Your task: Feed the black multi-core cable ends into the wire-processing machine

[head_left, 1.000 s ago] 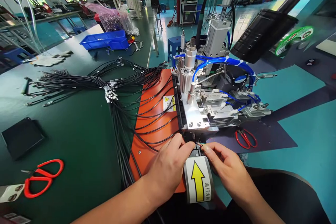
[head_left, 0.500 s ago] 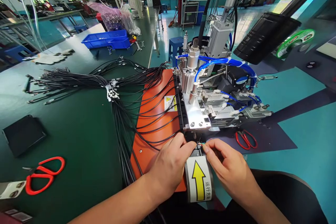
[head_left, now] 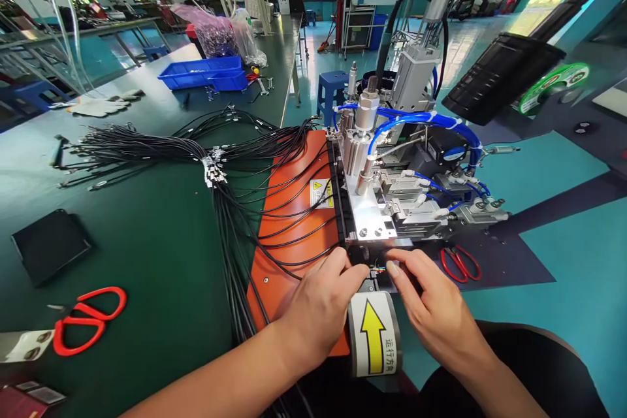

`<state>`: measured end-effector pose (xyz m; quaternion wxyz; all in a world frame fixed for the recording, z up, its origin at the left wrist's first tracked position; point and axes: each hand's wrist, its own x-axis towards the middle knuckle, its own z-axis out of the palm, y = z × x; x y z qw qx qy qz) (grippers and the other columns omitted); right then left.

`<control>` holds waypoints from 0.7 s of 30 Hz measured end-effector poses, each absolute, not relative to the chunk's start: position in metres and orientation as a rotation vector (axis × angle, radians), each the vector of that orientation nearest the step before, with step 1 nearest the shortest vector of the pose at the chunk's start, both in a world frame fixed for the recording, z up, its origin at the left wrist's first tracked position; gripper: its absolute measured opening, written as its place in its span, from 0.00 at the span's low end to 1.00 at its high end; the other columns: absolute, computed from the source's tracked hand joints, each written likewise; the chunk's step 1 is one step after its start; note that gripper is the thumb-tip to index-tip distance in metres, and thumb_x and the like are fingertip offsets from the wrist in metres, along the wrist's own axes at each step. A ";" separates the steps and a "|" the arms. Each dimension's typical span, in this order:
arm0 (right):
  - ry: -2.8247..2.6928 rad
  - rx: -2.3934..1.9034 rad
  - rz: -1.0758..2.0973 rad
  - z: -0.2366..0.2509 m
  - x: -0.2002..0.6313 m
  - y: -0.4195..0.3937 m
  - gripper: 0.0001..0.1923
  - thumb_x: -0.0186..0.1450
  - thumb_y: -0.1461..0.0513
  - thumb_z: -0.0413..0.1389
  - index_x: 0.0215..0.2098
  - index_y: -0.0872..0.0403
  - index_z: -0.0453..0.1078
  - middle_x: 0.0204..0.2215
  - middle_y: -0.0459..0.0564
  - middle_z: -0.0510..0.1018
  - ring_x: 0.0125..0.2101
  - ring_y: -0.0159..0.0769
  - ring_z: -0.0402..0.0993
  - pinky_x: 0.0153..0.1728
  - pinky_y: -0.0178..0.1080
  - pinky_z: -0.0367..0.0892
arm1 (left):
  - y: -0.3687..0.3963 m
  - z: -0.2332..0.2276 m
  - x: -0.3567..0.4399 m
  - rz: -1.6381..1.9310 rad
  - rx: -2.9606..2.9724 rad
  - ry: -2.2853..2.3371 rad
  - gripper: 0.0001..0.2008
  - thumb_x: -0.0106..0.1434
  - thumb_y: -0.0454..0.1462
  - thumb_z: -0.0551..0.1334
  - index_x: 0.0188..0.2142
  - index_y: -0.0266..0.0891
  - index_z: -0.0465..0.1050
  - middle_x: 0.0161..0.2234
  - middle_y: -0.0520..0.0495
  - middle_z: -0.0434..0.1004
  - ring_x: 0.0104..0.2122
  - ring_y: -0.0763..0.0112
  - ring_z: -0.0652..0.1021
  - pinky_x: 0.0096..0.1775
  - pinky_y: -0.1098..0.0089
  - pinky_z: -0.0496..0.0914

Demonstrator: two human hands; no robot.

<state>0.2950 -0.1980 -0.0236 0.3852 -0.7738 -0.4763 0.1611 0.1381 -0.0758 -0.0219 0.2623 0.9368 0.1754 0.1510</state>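
At the front of the machine (head_left: 377, 199), my left hand (head_left: 321, 307) is closed, thumb and forefinger pressed on a black cable end that they largely hide. Thin coloured wires (head_left: 378, 269) stick out to the right of these fingers. My right hand (head_left: 431, 307) has its thumb and forefinger close together at the wires' tips; the exact contact is hard to see. Just below both hands is a curved plate (head_left: 360, 339) with a yellow arrow label. Several black cables (head_left: 289, 235) run across the orange panel (head_left: 274, 287) toward the machine.
A tied bundle of black cables (head_left: 147, 144) lies on the green table (head_left: 166, 287). Red-handled scissors (head_left: 91, 323) and a black tray (head_left: 51, 245) are at left. Another red-handled pair of cutters (head_left: 460, 264) lies right. A blue bin (head_left: 203, 73) stands farther back.
My right hand has shifted slightly right, and its forefinger has lifted a little, so more of the coloured wires shows. My left hand keeps its grip. The view has shifted slightly.
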 end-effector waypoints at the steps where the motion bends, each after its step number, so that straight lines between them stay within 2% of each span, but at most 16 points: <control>1: -1.240 -1.940 0.410 -0.023 0.295 -0.197 0.10 0.73 0.58 0.48 0.47 0.49 0.69 0.40 0.47 0.72 0.43 0.35 0.70 0.46 0.37 0.63 | -0.076 -0.022 0.138 0.414 2.538 0.478 0.12 0.67 0.29 0.57 0.46 0.40 0.74 0.37 0.47 0.67 0.36 0.67 0.71 0.37 0.67 0.71; 3: -1.278 -1.883 0.449 -0.020 0.295 -0.195 0.10 0.74 0.59 0.48 0.47 0.49 0.70 0.40 0.48 0.72 0.43 0.34 0.70 0.46 0.37 0.64 | -0.076 -0.022 0.138 0.422 2.543 0.484 0.12 0.67 0.28 0.56 0.46 0.41 0.74 0.37 0.47 0.67 0.36 0.67 0.71 0.37 0.67 0.71; 9: -1.191 -1.898 0.419 -0.018 0.292 -0.192 0.09 0.72 0.58 0.51 0.38 0.51 0.70 0.37 0.48 0.73 0.40 0.36 0.70 0.42 0.39 0.64 | -0.076 -0.021 0.138 0.424 2.556 0.468 0.13 0.68 0.28 0.55 0.47 0.41 0.74 0.38 0.47 0.68 0.37 0.66 0.71 0.39 0.66 0.72; 16: -1.147 -1.959 0.466 -0.021 0.292 -0.192 0.11 0.72 0.56 0.50 0.35 0.51 0.69 0.34 0.47 0.71 0.35 0.35 0.69 0.38 0.38 0.63 | -0.077 -0.017 0.138 0.452 2.611 0.479 0.10 0.68 0.30 0.56 0.45 0.40 0.74 0.35 0.47 0.67 0.35 0.65 0.69 0.37 0.65 0.70; 21: -1.133 -1.982 0.479 -0.022 0.292 -0.191 0.11 0.72 0.56 0.50 0.35 0.51 0.69 0.34 0.46 0.71 0.35 0.34 0.68 0.38 0.38 0.63 | -0.076 -0.012 0.134 0.480 2.665 0.451 0.13 0.69 0.29 0.54 0.48 0.39 0.74 0.42 0.44 0.67 0.42 0.62 0.67 0.42 0.62 0.69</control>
